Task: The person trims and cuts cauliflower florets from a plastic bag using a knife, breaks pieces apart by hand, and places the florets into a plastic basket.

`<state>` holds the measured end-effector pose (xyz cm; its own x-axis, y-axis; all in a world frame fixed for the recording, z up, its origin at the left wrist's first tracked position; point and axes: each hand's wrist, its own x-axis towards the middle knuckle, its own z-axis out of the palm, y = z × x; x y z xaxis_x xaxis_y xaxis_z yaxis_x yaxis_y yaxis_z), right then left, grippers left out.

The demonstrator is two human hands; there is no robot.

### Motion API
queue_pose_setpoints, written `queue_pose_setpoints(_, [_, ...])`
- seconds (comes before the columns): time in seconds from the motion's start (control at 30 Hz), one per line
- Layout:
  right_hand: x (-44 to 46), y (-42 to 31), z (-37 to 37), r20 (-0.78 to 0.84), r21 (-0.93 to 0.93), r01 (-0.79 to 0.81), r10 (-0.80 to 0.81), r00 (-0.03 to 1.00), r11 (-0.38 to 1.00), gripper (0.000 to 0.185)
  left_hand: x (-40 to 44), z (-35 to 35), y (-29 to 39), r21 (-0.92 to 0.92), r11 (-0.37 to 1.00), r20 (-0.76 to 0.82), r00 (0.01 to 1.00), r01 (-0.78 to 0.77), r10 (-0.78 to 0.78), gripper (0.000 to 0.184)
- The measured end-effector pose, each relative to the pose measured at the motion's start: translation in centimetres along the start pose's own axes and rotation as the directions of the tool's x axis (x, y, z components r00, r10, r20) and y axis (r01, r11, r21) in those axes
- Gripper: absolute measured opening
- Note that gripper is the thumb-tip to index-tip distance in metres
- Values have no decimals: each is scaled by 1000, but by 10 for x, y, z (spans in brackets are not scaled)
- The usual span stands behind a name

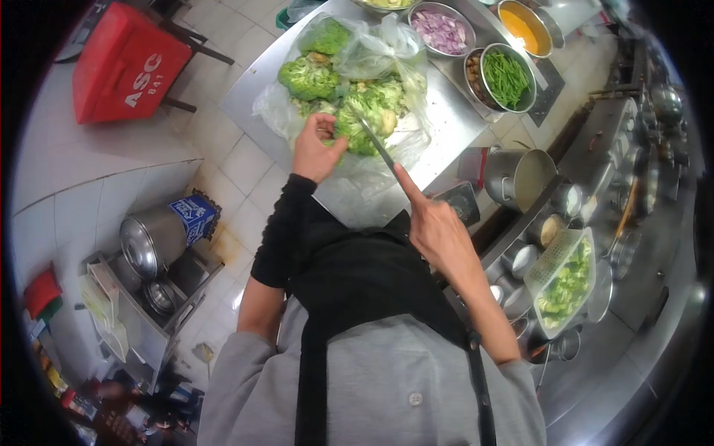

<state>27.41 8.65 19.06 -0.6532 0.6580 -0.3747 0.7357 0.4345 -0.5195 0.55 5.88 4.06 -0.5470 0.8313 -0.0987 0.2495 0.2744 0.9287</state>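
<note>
My right hand (439,227) is wrapped round the handle of a knife (374,140), index finger stretched along it. The blade points up and left, its tip over cut broccoli pieces (364,111). My left hand (320,147) is at the near left side of the broccoli, fingers curled and thumb apart; whether it holds a piece is unclear. Larger broccoli heads (309,76) lie farther back on the left. Beneath and around the broccoli is a clear plastic bag (387,48), spread over the metal table (457,123).
Bowls of chopped onions (440,31) and green beans or chillies (507,78) stand at the back right, near a pot of orange liquid (523,28). A basket of broccoli florets (565,282) sits on the right counter. A red box (130,67) is at far left.
</note>
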Motion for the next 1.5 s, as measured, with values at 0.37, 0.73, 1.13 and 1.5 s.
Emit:
queue_pose_setpoints(0.37, [-32, 25, -12, -290, -80, 77, -97, 952, 994, 90, -16, -36, 13, -617, 758, 139, 978, 210, -158, 50])
queue_pose_setpoints(0.73, [-71, 1, -3, -208, -438, 72, -179, 962, 896, 98, -27, -29, 65, 42, 996, -99, 991, -81, 85, 48])
queue_pose_setpoints(1.13, [-39, 2, -12, -339, -331, -5, -114, 934, 944, 93, -35, -29, 85, -410, 912, -14, 1000, -16, 11, 46])
queue_pose_setpoints(1.5, [-70, 36, -1, -365, -397, 100, -257, 895, 912, 91, -25, -56, 57, -843, 53, 520, 837, 535, -170, 44])
